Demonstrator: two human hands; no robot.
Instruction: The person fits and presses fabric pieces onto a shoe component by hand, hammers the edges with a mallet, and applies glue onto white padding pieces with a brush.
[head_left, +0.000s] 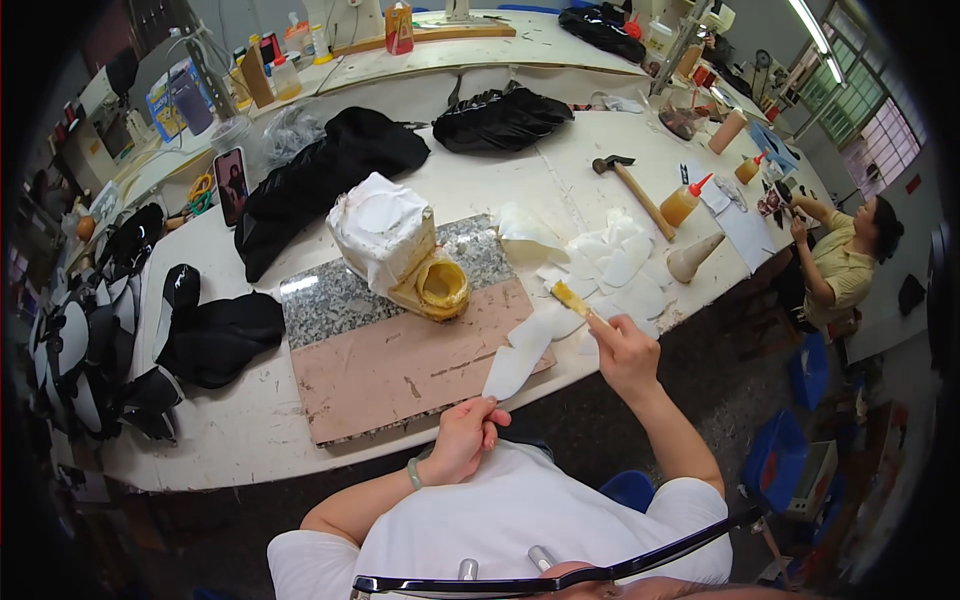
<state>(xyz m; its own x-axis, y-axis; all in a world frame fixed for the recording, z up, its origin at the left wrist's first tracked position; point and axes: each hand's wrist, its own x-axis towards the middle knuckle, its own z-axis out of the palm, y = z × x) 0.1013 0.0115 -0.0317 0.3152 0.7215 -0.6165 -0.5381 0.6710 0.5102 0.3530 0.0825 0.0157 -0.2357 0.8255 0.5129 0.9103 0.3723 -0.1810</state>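
Observation:
My right hand [628, 357] grips a small glue brush [571, 298] whose bristles are coated yellow, held over white cut pieces. Between the fingers of my left hand [466, 437] is the near end of a white curved piece [517, 357], thin like fabric or foam. That piece slants up from the board's edge toward the brush. Several similar white pieces [622, 250] lie in an overlapping pile just beyond. A glue pot [442, 284] crusted with yellow stands on the board, beside a white-wrapped block-shaped container [380, 228].
A stone slab [350, 290] with a pinkish board [400, 372] lies in front of me. Black material [340, 170] and dark shoe parts [215, 335] lie leftward. A hammer [640, 195], a glue bottle [683, 203] and a cone [692, 258] are rightward. Another person [840, 250] works at the far right.

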